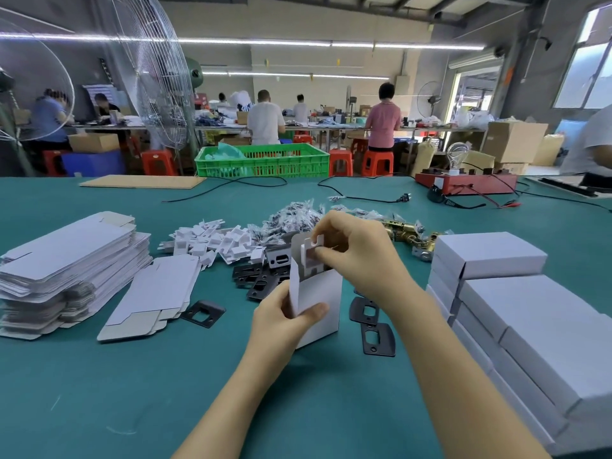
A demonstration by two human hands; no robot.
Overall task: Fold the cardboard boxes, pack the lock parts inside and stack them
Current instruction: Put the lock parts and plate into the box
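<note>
- The left hand [287, 321] grips an upright white cardboard box [319, 308] near the middle of the teal table [99, 392], thumb pressed across the front face and fingers curled around the left side flap.
- The right hand [352, 250] pinches a white foam insert [311, 256] between thumb and fingertips, holding it at the box's open top, partly inside the opening.
- The box's grey-lined top flap stands up behind the insert.
- No printing, brand or label can be read on the box, the insert or any of the parts; the box faces look plain white.
- To the left lies a tall pile of flat unfolded box blanks [66, 260], with a smaller pile of blanks [155, 293] just beside it, nearer the hands.
- Behind the box sits a heap of white foam pieces [212, 243] and a heap of small clear bags of hardware [291, 215].
- Black metal strike plates [377, 329] lie flat on the table around the box, one single plate [202, 313] near the smaller pile.
- Brass latch bodies [407, 235] lie behind the right hand.
- Closed white boxes are stacked [516, 313] in layers at the right edge of the table.
- A green plastic crate [261, 160] stands beyond the far table edge, and a red device with a bulb [463, 183] sits at the far right.
</note>
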